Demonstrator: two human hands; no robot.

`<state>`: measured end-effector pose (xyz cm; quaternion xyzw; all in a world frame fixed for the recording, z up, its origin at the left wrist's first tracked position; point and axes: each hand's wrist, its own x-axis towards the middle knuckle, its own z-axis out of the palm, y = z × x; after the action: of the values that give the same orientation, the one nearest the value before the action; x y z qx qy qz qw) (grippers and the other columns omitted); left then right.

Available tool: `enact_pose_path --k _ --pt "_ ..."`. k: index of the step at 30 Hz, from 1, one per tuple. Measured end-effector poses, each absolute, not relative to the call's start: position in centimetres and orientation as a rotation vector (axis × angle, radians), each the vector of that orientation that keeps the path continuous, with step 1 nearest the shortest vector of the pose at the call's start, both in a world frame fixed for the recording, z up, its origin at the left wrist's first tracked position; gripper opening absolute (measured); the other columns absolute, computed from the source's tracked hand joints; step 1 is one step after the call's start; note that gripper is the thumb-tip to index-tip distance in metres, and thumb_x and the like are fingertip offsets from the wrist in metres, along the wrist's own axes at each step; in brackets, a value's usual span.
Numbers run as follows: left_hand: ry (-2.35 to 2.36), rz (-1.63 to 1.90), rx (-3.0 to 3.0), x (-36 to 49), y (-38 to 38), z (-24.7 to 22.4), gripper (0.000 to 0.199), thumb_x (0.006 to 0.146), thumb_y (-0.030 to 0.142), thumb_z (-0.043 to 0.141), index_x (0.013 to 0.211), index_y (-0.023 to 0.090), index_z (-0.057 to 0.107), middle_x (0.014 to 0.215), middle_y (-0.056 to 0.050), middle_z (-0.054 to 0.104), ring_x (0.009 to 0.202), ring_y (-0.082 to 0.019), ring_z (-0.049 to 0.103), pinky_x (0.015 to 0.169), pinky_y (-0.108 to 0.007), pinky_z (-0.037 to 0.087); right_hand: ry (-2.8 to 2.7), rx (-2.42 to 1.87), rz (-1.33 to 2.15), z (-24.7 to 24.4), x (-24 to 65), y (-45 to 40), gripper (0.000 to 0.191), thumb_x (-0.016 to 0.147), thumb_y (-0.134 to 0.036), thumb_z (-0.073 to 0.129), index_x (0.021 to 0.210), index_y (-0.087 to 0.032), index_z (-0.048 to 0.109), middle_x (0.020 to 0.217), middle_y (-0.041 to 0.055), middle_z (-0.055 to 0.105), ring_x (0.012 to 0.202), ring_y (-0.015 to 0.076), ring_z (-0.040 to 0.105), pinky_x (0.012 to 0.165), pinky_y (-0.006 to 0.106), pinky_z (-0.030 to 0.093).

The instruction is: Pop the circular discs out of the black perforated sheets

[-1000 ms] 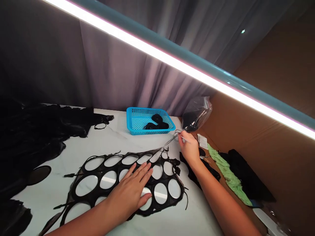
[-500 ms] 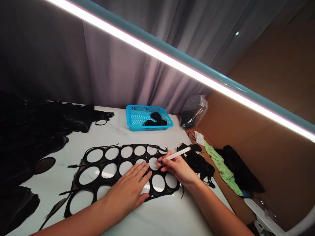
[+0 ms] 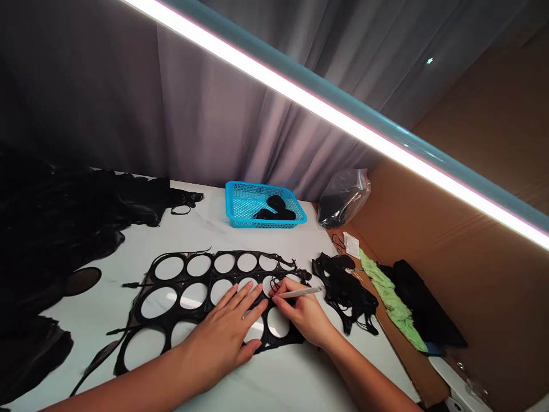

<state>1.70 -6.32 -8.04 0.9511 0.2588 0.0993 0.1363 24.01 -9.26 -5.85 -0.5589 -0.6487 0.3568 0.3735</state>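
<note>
A thin black sheet of fabric (image 3: 209, 277) with rows of round cut-out holes lies flat on the white table. My left hand (image 3: 231, 323) rests palm down on its middle, fingers stretched out. At the sheet's right part, my right hand (image 3: 303, 309) grips a slim white pen-like tool (image 3: 305, 291), its rear end pointing right. I cannot make out exactly what kind of tool it is. The tool's tip is near the fabric, partly hidden by my fingers. Thin black loops (image 3: 274, 282) show by my right fingertips. Beneath my hands, some holes are covered.
A blue basket (image 3: 229, 214) with black pieces stands behind the sheet. Piled black fabric (image 3: 77, 223) fills the left. Black scraps (image 3: 349, 294) lie at right, near a green cloth (image 3: 394, 303) and a clear plastic bag (image 3: 345, 197). A bright tube lamp (image 3: 274, 83) crosses overhead.
My right hand has turned and lowered the tool, which now lies flatter over the fabric. Its fingers have moved slightly down and left. My left hand stays on the sheet. The view has shifted slightly.
</note>
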Motion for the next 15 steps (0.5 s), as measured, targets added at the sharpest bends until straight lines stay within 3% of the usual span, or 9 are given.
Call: enact_pose_path --k 8,15 --pt "0.775 0.296 2.765 1.8 -6.5 -8.3 0.063 0.089 0.032 0.059 0.148 0.026 0.04 0.162 -0.007 0.026 0.147 -0.03 0.026 0.119 -0.049 0.026 -2.131 -1.406 0.461 -6.5 23.9 -9.5 0.015 0.094 -0.015 0.046 0.081 -0.022 0.05 0.092 0.0073 0.062 0.085 0.0208 0.052 0.076 0.032 0.042" --pt "0.74 0.409 2.787 1.4 -6.2 -8.4 0.061 0.092 0.034 0.057 0.149 0.029 0.039 0.161 -0.008 0.03 0.147 -0.035 0.023 0.114 -0.053 0.033 -1.565 -1.801 0.05 -3.4 31.8 -4.6 0.023 0.089 -0.026 0.047 0.068 -0.024 0.04 0.066 0.0009 0.049 0.066 0.0195 0.044 0.064 0.031 0.035"
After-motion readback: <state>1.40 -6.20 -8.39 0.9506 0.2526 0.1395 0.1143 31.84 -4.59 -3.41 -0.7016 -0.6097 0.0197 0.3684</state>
